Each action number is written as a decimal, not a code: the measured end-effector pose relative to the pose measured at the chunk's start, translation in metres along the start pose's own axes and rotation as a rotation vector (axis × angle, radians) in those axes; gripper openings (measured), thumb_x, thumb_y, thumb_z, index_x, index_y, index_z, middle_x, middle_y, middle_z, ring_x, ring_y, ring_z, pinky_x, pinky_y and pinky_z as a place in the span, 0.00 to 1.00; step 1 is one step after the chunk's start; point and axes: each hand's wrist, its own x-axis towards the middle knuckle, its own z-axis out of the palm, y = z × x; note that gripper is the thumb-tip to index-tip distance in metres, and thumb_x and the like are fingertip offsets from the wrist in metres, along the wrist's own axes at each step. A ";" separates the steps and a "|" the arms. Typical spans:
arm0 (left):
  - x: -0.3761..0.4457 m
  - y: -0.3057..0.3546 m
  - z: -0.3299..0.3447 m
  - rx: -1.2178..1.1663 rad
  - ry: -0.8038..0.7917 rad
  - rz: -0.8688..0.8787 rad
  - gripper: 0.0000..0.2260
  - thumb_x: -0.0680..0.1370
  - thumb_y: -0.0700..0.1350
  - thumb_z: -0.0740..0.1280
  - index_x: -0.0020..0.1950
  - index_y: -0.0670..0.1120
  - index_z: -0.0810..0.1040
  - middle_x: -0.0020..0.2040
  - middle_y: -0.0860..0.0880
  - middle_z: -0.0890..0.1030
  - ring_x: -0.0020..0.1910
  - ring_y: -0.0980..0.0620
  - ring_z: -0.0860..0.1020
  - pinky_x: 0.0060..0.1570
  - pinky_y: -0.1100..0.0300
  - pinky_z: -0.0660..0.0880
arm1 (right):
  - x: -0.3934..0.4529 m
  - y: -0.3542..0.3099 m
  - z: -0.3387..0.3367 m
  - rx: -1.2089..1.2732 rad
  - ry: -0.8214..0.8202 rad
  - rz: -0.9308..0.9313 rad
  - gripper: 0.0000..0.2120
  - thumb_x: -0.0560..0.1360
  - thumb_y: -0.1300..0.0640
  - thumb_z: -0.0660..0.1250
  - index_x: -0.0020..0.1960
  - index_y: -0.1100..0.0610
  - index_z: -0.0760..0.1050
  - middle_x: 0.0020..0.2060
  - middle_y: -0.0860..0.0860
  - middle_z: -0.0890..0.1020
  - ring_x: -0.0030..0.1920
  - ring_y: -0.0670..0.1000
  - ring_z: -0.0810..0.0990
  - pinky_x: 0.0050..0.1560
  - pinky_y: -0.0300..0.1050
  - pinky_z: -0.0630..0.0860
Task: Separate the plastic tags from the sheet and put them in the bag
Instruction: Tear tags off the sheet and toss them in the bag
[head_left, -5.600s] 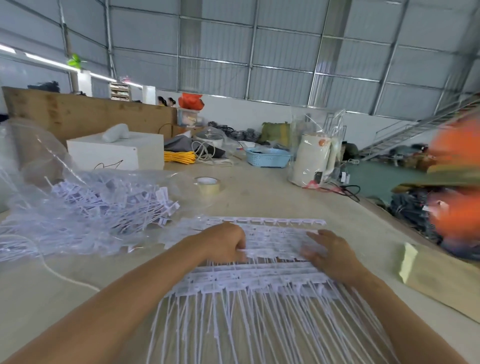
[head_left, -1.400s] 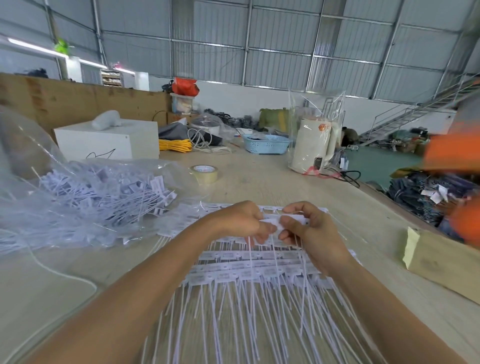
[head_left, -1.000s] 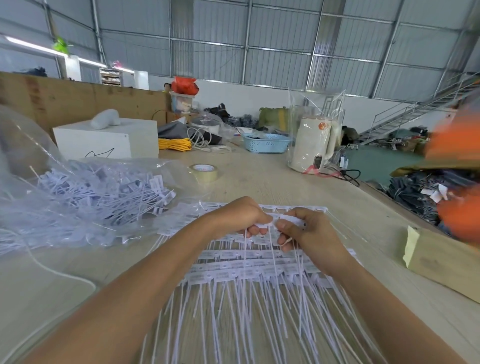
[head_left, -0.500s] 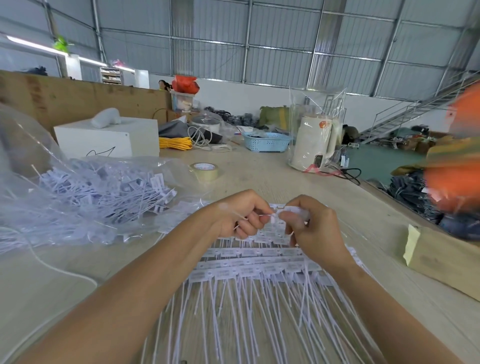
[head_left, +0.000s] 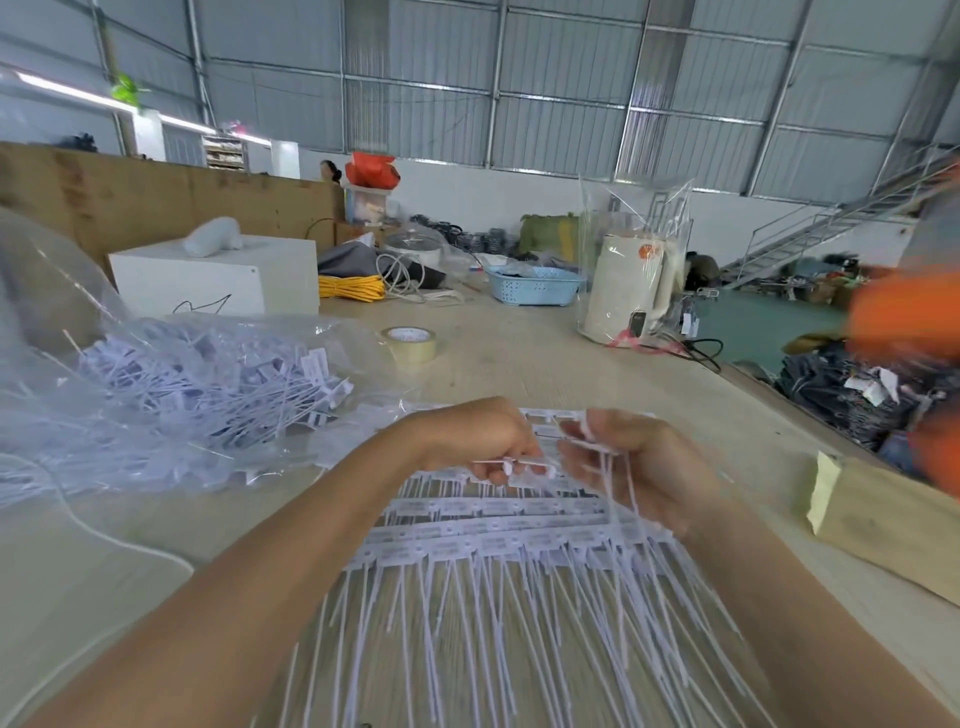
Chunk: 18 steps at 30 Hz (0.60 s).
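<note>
**A:** What fills the pale wooden worktable (head_left: 545, 364) at this moment?

**B:** Largest is the clear plastic bag (head_left: 171, 395) at far left, lying open on its side and already heaped with loose white plastic tags (head_left: 218, 384). Near centre lies the white moulded sheet of tags (head_left: 498, 540), its rows of heads still joined and its long thin tails fanning toward the viewer.

**A:** And the hands?

**B:** Both are over the sheet's far rows. The left hand (head_left: 483, 436) has its fingers curled, pinching a short white strip of tags (head_left: 524, 465) at its left end. The right hand (head_left: 639, 462) is curled too, with thin white tails trailing through its fingers; it appears to grip the strip's other end, though blur makes the exact pinch hard to read.

**A:** How far along is the job?

**B:** Judging by the full bag, well under way, but several joined rows remain on the sheet, so plenty is left. A roll of yellowish tape (head_left: 410, 343) sits just beyond the bag's mouth.
</note>
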 end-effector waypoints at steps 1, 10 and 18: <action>0.000 0.002 0.001 0.023 0.008 0.021 0.14 0.74 0.31 0.57 0.38 0.44 0.79 0.35 0.47 0.74 0.30 0.52 0.71 0.36 0.59 0.68 | 0.000 0.008 0.006 -0.090 -0.020 0.001 0.12 0.69 0.62 0.68 0.48 0.69 0.75 0.45 0.61 0.82 0.44 0.58 0.83 0.42 0.48 0.82; 0.006 0.002 0.002 -0.037 0.267 0.114 0.06 0.78 0.46 0.66 0.46 0.44 0.74 0.38 0.48 0.79 0.30 0.57 0.79 0.31 0.67 0.74 | 0.006 0.017 0.010 -0.231 0.187 -0.336 0.04 0.74 0.67 0.67 0.41 0.61 0.76 0.33 0.52 0.81 0.32 0.47 0.81 0.34 0.37 0.78; 0.006 0.002 -0.001 -0.096 0.320 0.145 0.11 0.79 0.44 0.65 0.38 0.41 0.77 0.29 0.48 0.79 0.25 0.57 0.76 0.28 0.66 0.69 | 0.010 0.023 0.010 -0.229 0.165 -0.314 0.04 0.73 0.67 0.68 0.46 0.64 0.81 0.41 0.58 0.85 0.41 0.54 0.85 0.42 0.42 0.82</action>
